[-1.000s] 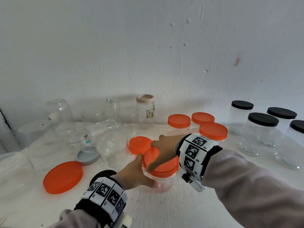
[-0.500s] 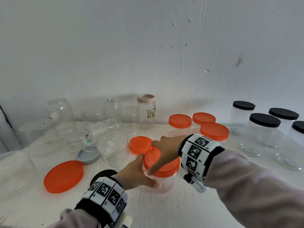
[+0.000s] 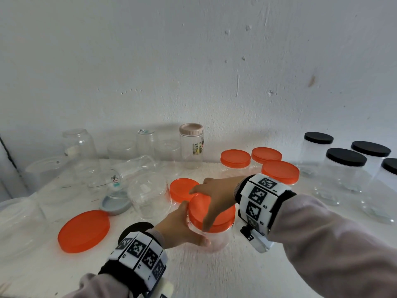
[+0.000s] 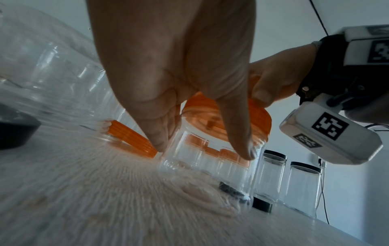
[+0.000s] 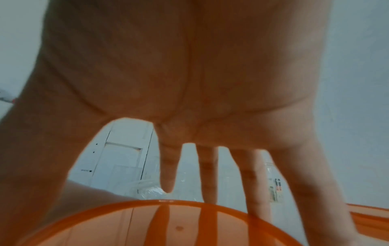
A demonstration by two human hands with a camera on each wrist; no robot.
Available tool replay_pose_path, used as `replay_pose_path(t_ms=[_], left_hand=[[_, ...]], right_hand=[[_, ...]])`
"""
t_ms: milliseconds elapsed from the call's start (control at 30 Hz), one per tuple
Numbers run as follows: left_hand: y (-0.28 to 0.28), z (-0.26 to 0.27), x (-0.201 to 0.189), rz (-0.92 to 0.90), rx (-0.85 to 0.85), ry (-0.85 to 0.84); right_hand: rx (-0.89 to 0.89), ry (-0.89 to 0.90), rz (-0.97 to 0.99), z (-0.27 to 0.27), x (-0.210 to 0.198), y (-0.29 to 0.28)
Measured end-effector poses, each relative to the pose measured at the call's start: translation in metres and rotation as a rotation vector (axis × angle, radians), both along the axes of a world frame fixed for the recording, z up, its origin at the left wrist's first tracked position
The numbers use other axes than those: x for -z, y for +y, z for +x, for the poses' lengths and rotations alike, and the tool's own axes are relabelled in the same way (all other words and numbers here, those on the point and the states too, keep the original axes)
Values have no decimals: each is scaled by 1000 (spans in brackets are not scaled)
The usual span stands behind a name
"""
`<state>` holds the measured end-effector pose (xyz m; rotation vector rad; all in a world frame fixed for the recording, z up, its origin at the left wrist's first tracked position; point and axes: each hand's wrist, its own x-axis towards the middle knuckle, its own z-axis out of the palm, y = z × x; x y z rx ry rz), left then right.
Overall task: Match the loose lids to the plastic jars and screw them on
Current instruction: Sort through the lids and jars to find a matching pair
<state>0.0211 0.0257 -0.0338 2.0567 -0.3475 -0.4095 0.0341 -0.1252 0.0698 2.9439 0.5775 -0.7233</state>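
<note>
A clear plastic jar (image 3: 217, 238) stands on the white table near its front, with an orange lid (image 3: 223, 216) on its mouth. My left hand (image 3: 182, 224) grips the jar's wall from the left; its thumb and fingers (image 4: 160, 133) wrap the clear wall (image 4: 210, 159). My right hand (image 3: 214, 194) arches over the orange lid (image 5: 179, 226) from above, fingers spread down round its rim and gripping it. In the left wrist view the orange lid (image 4: 258, 119) sits a little tilted on the jar.
A large loose orange lid (image 3: 83, 231) lies at front left, a smaller one (image 3: 182, 189) behind the jar, a grey lid (image 3: 115, 204) nearby. Several open clear jars (image 3: 148, 196) crowd the left. Orange-lidded jars (image 3: 280, 172) and black-lidded jars (image 3: 343, 171) stand at right.
Both hands stay on the same jar and lid. The right hand's thumb has shifted slightly along the lid's rim; the jar has not moved on the table.
</note>
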Motion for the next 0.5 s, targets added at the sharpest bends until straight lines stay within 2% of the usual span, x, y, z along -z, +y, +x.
replay_pose_path(t_ms=[133, 333, 500], left_hand=[[0, 0, 0, 18, 11, -24], [0, 0, 1, 32, 13, -31], [1, 0, 1, 37, 6, -29]], right_hand=[[-41, 22, 33, 1, -2, -2], [53, -85, -37, 0, 9, 0], [-28, -13, 16, -3, 4, -4]])
